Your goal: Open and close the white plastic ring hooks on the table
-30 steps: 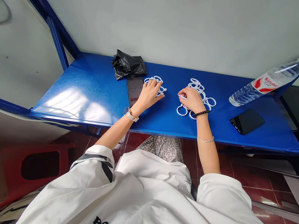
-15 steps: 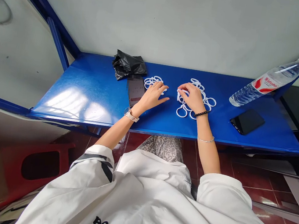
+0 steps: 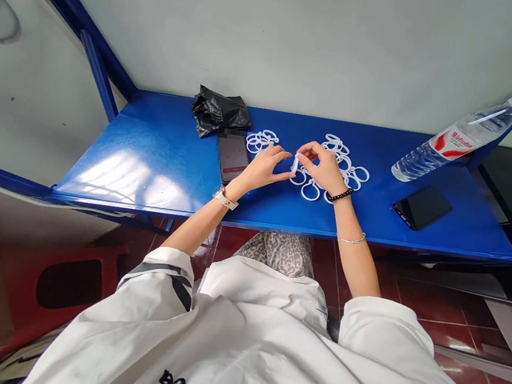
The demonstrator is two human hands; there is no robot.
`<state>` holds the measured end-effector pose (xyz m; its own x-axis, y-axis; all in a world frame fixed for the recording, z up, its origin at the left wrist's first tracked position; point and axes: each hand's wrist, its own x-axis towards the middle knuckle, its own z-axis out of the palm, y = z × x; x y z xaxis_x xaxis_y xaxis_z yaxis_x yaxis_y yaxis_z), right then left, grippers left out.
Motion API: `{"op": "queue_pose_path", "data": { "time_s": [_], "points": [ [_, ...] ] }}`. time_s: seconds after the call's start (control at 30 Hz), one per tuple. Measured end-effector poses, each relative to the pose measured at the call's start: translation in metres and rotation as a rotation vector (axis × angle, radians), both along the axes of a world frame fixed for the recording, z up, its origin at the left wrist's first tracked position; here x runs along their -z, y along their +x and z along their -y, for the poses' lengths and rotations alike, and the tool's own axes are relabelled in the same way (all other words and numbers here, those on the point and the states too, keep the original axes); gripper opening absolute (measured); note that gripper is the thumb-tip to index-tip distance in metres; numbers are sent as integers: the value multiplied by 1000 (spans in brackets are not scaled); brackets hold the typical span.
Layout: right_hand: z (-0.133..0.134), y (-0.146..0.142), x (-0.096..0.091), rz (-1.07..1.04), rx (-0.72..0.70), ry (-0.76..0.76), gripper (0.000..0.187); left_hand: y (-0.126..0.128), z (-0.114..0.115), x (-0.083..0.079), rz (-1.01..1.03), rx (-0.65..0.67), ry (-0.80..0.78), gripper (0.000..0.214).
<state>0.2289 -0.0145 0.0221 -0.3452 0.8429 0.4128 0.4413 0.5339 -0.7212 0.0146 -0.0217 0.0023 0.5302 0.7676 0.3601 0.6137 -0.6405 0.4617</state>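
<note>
My right hand pinches a white plastic ring between thumb and fingertips, seen nearly edge-on above the blue table. Facing it, my left hand has thumb and fingers apart, their tips close to that ring; whether they touch it I cannot tell. Under and around the right hand lies a loose pile of similar white rings, partly covered by the hand. A smaller cluster of white rings sits just beyond the left hand.
A phone with a lit screen lies left of my left hand, beside a crumpled black plastic bag. To the right stand a water bottle and a dark phone. The blue table meets a pale wall at the back.
My right hand has moved left from over the pile, bringing the pinched ring along. My left hand has shifted slightly right, off the small cluster, and its thumb and fingers now face the ring.
</note>
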Motion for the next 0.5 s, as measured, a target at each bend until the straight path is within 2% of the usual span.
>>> {"op": "queue_pose_path", "data": {
  "time_s": [0.27,0.5],
  "points": [
    [4,-3,-3,-74,-84,-66,28,2,-1,5,103,52,-18,36],
    [3,-3,-1,-149,-91,-60,36,2,-2,2,315,17,-95,40]
  ]
}}
